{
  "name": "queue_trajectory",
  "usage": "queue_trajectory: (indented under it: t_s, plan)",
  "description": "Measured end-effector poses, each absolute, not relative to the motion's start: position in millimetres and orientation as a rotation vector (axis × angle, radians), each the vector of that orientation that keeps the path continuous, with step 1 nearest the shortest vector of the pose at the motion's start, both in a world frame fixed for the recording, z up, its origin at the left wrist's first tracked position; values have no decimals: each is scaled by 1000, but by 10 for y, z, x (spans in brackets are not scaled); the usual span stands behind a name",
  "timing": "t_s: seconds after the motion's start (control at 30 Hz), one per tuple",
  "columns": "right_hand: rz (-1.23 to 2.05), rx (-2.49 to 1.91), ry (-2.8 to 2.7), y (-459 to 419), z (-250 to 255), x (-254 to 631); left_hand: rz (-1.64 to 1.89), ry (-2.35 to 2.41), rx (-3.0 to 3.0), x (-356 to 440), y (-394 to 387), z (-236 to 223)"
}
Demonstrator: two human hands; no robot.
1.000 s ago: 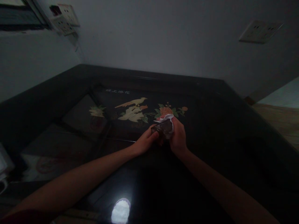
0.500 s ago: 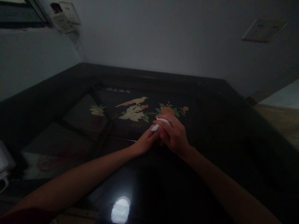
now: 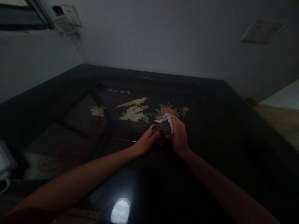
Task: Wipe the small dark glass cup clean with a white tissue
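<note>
At the far left, a white object (image 3: 4, 161) is sitting at the edge of view. Next, a pale bird picture (image 3: 135, 102) is showing on the glossy black worktop (image 3: 149, 186). The left hand (image 3: 148, 140) is pinching a dark shiny object (image 3: 165, 128) between thumb and fingers, near the orange flower picture (image 3: 166, 111). The right hand's (image 3: 180, 134) grip is curling around a white tissue (image 3: 172, 123), which is touching that object. Farther right, a socket plate (image 3: 263, 32) is showing.
</note>
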State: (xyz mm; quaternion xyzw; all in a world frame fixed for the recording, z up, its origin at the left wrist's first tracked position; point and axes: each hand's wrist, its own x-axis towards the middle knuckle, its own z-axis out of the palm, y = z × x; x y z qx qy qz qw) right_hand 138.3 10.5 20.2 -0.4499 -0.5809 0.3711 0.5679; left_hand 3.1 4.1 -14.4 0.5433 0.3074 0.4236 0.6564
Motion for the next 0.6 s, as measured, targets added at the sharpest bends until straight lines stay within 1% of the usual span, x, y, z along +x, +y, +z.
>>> queue_trajectory:
  t_s: [0.07,0.13,0.43,0.53,0.6]
  plan:
    - [902,-1064,-1350,120,190,1387,959,683,1213,31,38,-146]
    - [847,-1069,-1419,119,200,1399,955,677,1211,30,38,-156]
    - [96,-877,-2067,19,321,1463,948,718,1248,35,39,-133]
    - [-8,-827,-2131,20,310,1466,972,760,1237,40,26,-83]
    - [16,-827,-2111,25,295,1461,974,766,1241,42,25,-72]
